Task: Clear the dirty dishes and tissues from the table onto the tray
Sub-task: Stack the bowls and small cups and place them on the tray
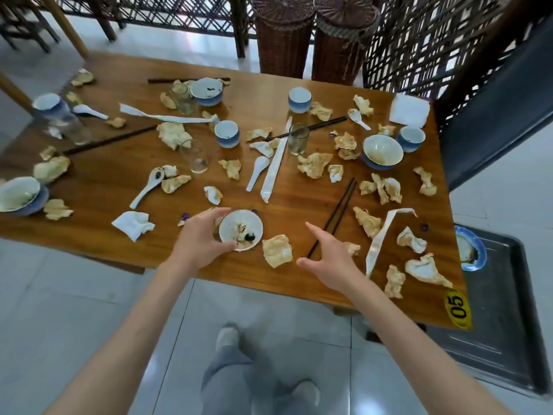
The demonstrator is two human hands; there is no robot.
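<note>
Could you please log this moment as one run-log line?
left hand: grips bowl at near table edge | right hand: open over chopsticks | tray: one dish

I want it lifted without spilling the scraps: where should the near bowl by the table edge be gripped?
Grip the near bowl by its rim and outer wall, coming from its left, where the left hand already curls round it. It sits upright with scraps inside, so keep it level.

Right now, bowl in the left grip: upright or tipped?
Upright. The bowl shows its open mouth with scraps inside; left hand curls round its rim.
</note>
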